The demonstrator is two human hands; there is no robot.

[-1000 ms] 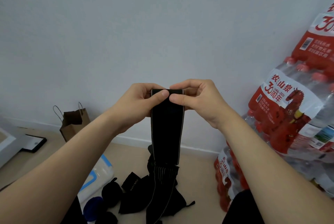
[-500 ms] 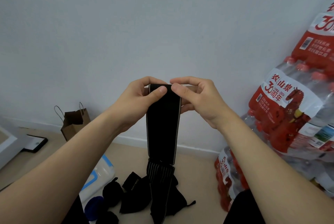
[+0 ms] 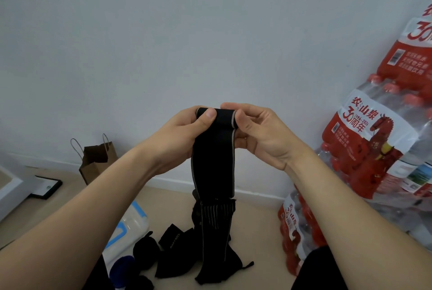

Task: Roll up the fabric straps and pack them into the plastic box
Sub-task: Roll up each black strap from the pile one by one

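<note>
A long black fabric strap [image 3: 213, 165] with pale grey edges hangs down in front of me, its top end turned over into a small roll. My left hand [image 3: 184, 130] pinches the roll's left side with the thumb on top. My right hand [image 3: 254, 130] grips its right side. The strap's lower striped end reaches a heap of black straps [image 3: 187, 252] on the floor. The clear plastic box [image 3: 131, 226] with blue clips lies at lower left, partly hidden by my left forearm. A black roll [image 3: 146, 248] and a blue roll [image 3: 121, 271] lie beside it.
Shrink-wrapped packs of red-labelled water bottles [image 3: 378, 149] are stacked at the right against the wall. A brown paper bag [image 3: 98, 158] stands at the left by the skirting board. A black-framed flat item [image 3: 45, 188] and a white box edge [image 3: 9, 189] lie at far left.
Both hands have turned the strap's top end over into a thicker roll, and the hanging length has shortened, lifting the striped end higher off the floor heap.
</note>
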